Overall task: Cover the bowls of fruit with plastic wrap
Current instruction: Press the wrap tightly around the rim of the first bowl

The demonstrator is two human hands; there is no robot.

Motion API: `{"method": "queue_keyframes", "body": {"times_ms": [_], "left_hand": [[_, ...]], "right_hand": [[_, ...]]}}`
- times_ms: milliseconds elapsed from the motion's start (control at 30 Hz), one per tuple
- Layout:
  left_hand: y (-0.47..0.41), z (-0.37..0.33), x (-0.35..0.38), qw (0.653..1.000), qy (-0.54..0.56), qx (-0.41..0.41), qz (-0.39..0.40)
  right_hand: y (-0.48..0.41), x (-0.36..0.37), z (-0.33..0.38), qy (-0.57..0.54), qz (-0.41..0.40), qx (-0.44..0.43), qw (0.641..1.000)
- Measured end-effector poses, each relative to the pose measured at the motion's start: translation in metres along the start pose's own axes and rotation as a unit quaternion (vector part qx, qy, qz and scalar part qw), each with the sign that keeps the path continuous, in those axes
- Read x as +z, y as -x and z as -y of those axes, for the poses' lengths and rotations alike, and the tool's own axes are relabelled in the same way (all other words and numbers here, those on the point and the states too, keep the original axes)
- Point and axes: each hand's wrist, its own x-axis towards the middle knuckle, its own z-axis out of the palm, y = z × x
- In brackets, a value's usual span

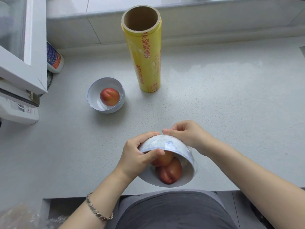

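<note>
A pale grey speckled bench (231, 104) fills most of the view, seen from above by the person working at its front edge. A white frame (21, 60) overhangs its left edge. The person's grey shirt (165, 210) shows at the bottom of the view.

A tall yellow roll of plastic wrap (146, 52) with red lettering stands upright near the middle of the back edge. Its open cardboard core faces up.

Both hands hold the held bowl (166, 146) above the middle of the front edge. It is white with faint blue marks. It is tipped steeply, so its mouth faces the person and its base points away. Clear film (192, 152) clings to its outer wall, crinkled along the right side. Two red-orange fruits (170, 172) lie inside, one against the other.

The left hand (135, 156) grips the left rim, with fingers curled over the outside and the thumb across the mouth. The right hand (188, 136) is curled over the base on the far right side, fingertips pressed together against it.

The second bowl (99, 86), also white, sits upright on the bench left of centre, well apart from the hands and just left of the foot of the roll. It holds one red fruit (109, 96). I cannot tell whether film covers it.

A white bottle (55, 57) with a blue and orange label stands at the back left corner. A metal link bracelet (97, 210) circles the left wrist.
</note>
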Motion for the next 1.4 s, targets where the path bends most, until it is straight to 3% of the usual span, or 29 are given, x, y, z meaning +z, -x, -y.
{"method": "queue_keyframes", "body": {"times_ms": [133,233,267,333,400,500,733,900,1033,1133,1233,1400], "left_hand": [[0.000,-0.004,0.000,1.000,0.009,0.006,0.010],[-0.001,-0.003,-0.001,1.000,0.012,0.005,-0.020],[-0.002,-0.002,-0.002,0.999,0.015,0.005,-0.032],[-0.003,-0.001,-0.003,0.999,0.017,0.003,-0.049],[-0.004,-0.002,-0.004,0.999,0.016,0.003,-0.051],[-0.006,-0.004,-0.003,0.999,0.007,0.004,-0.049],[-0.003,0.002,-0.006,0.993,0.062,-0.023,-0.096],[-0.006,-0.003,0.000,0.960,0.181,-0.129,-0.170],[-0.003,-0.008,-0.003,0.954,0.232,-0.186,-0.046],[-0.006,-0.009,-0.013,0.953,0.198,-0.226,0.049],[-0.011,-0.009,-0.014,0.962,0.155,-0.213,0.076],[-0.016,-0.010,-0.006,0.985,0.092,-0.142,0.033]], "right_hand": [[0.000,-0.004,-0.005,0.014,-0.056,0.024,0.998],[0.014,-0.022,0.003,0.002,-0.186,-0.108,0.977],[0.023,-0.026,0.007,-0.006,-0.184,-0.163,0.969],[0.040,-0.024,0.012,0.028,-0.094,-0.235,0.967],[0.048,-0.011,0.009,0.137,0.005,-0.237,0.962],[0.041,0.001,0.002,0.221,0.041,-0.221,0.949],[0.026,-0.014,-0.004,0.052,0.178,-0.118,0.976],[0.030,-0.015,-0.026,-0.120,0.138,-0.128,0.975],[0.028,-0.010,-0.031,-0.174,0.062,-0.142,0.973],[0.030,-0.012,-0.032,-0.181,0.051,-0.141,0.972],[0.031,-0.012,-0.033,-0.173,0.053,-0.143,0.973],[0.032,-0.019,-0.025,-0.140,0.075,-0.137,0.978]]}}
